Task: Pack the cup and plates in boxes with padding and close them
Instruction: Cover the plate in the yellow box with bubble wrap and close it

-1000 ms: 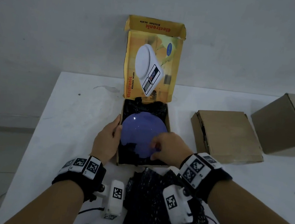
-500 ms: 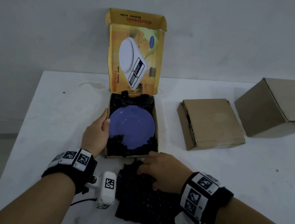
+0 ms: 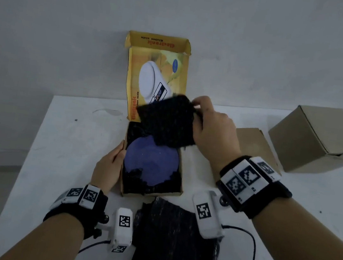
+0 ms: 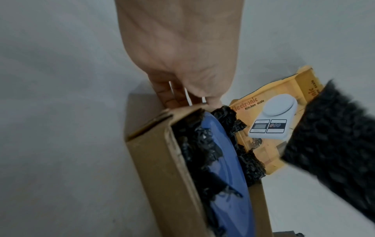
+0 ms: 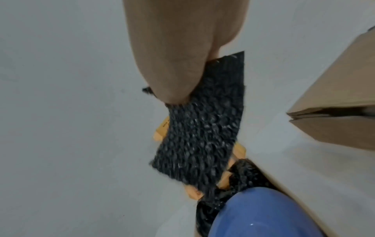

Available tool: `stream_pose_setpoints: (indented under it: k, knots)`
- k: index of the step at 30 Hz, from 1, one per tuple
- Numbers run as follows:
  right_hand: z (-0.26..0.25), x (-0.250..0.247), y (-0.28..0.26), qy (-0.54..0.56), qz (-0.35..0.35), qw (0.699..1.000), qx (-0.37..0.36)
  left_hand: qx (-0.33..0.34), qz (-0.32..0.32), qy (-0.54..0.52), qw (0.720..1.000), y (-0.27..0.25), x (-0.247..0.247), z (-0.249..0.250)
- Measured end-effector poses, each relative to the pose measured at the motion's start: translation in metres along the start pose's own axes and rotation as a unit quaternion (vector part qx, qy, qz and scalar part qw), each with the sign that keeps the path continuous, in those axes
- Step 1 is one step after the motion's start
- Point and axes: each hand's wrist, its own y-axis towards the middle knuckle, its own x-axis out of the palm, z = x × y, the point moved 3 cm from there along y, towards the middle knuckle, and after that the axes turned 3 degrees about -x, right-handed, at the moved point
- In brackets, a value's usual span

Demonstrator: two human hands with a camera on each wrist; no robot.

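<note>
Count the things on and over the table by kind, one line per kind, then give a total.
Boxes: 3, one open yellow box, two shut brown boxes
Plates: 1, the blue plate
Loose black padding sheets: 2, one in the right hand, one on the table
Total: 6

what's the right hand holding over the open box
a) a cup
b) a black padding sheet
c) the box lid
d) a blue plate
b: the right hand pinches a black padding sheet above the blue plate, which lies in the open box while the left hand rests against the box's side.
</note>
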Motion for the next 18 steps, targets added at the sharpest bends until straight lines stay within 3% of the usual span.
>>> stream_pose_setpoints:
  k: [2, 5, 6, 8, 9, 11, 14, 16, 18]
  knots:
    - [-0.013, 0.005, 0.000, -0.004, 0.049, 0.998, -0.031, -0.005, 0.005, -0.007, 1.000, -0.001, 0.001, -0.002]
    - [-0.027, 0.042, -0.019, -0.067, 0.026, 0.992, -0.099, -0.010, 0.013, 0.011, 1.000, 0.000, 0.001, -0.003]
    - [-0.027, 0.063, -0.028, -0.070, -0.021, 0.990, -0.117, -0.008, 0.015, 0.014, 1.000, 0.000, 0.001, -0.004]
    - [-0.025, 0.100, -0.045, -0.040, -0.213, 0.972, -0.088, 0.003, 0.014, 0.016, 1.000, 0.002, 0.000, -0.008]
    - [-0.023, 0.114, -0.057, -0.021, -0.313, 0.948, -0.058, 0.009, 0.010, 0.018, 1.000, 0.002, -0.001, -0.009]
    - [-0.021, 0.131, -0.073, -0.019, -0.398, 0.916, -0.041, 0.017, 0.003, 0.014, 1.000, 0.002, -0.001, -0.007]
    - [-0.020, 0.136, -0.073, 0.016, -0.402, 0.915, -0.037, 0.020, 0.002, 0.009, 1.000, 0.000, -0.001, -0.005]
    - [-0.020, 0.132, -0.063, 0.046, -0.351, 0.935, -0.031, 0.025, 0.002, 0.010, 1.000, 0.001, -0.001, -0.007]
    - [-0.015, 0.131, -0.053, 0.001, -0.296, 0.954, -0.044, 0.027, 0.006, 0.008, 1.000, 0.001, -0.002, -0.009]
